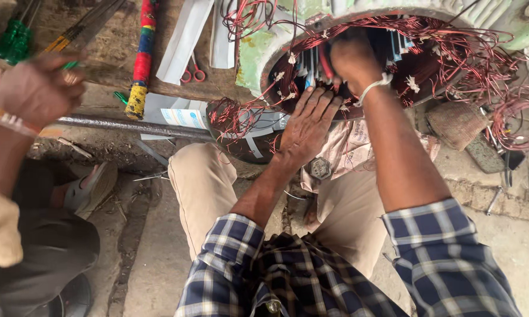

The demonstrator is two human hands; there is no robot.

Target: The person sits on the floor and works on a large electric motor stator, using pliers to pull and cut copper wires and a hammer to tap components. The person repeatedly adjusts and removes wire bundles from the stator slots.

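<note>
A pale green motor housing (258, 56) lies open toward me, its bore filled with red-brown copper winding wire (452, 47) and blue slot liners. My left hand (306, 124) lies flat, fingers spread, against the lower rim of the bore. My right hand (351, 58) reaches inside the bore with fingers curled among the wires; what it grips is hidden. A white band circles that wrist.
Another person's hand (36, 89) sits at the left holding a green-handled tool. A wooden board carries a tape-wrapped stick (141, 58), red scissors (193, 74), green screwdrivers (13, 40) and white paper strips. A steel bar (129, 124) lies across. Loose wire coils (519, 117) sit right.
</note>
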